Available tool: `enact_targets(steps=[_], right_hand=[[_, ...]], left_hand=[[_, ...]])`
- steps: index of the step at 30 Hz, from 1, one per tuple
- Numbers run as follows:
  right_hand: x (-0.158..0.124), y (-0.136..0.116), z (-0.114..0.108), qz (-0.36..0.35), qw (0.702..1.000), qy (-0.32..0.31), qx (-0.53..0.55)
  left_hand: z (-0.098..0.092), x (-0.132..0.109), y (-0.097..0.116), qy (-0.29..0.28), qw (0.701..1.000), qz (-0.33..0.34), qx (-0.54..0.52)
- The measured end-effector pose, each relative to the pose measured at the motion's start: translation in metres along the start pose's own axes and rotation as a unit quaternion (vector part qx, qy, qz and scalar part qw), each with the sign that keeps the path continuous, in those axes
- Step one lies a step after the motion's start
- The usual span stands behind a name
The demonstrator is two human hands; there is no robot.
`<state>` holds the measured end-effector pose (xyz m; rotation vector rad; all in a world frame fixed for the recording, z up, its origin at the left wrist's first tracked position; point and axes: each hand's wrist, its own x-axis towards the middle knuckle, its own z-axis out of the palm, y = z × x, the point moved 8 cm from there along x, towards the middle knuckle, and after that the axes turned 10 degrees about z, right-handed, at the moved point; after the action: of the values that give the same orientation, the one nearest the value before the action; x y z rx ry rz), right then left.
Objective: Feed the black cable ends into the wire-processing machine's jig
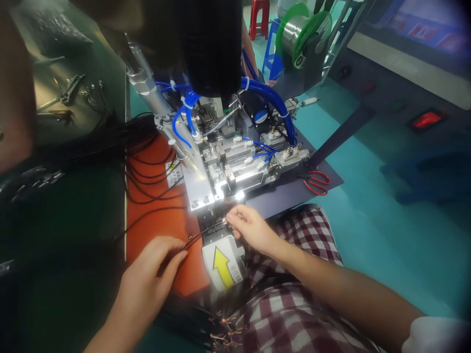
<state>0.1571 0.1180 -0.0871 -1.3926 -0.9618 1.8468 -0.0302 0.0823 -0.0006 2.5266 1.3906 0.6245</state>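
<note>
A thin black cable (pixel 200 234) runs between my two hands, just above the white motor cover with a yellow arrow (pixel 223 264). My left hand (pixel 156 267) pinches the cable between thumb and fingers over the orange board. At the cable's other end, a small metallic tip (pixel 223 221) is pinched in the fingertips of my right hand (pixel 248 226). That hand is close to the front edge of a metal machine (pixel 235 169) with small cylinders and blue air tubes (pixel 275 98).
Black cables (pixel 147 171) trail across the orange board (pixel 158 215). Red-handled pliers (pixel 317 183) lie on the dark base plate at right. A solder spool (pixel 300 37) stands behind. Bundled wires with bare copper ends (pixel 224 331) hang below. Another person's arm (pixel 14 98) is at far left.
</note>
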Motion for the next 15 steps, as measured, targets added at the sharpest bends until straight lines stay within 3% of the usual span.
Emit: enact_targets(steps=[5, 8, 11, 15], right_hand=[[0.000, -0.001, 0.002, -0.017, 0.999, 0.011, -0.033], [0.000, 0.004, -0.005, -0.026, 0.999, 0.025, -0.040], [-0.006, 0.019, -0.029, -0.018, 0.997, 0.067, -0.028], [-0.024, 0.047, -0.068, 0.003, 0.993, 0.114, -0.028]], left_hand=[[0.002, -0.004, 0.007, 0.003, 0.990, 0.097, 0.104], [0.007, -0.005, 0.018, 0.022, 0.959, 0.139, 0.245], [0.010, -0.012, 0.029, 0.033, 0.936, 0.133, 0.323], [0.015, -0.027, 0.033, 0.027, 0.946, 0.101, 0.307]])
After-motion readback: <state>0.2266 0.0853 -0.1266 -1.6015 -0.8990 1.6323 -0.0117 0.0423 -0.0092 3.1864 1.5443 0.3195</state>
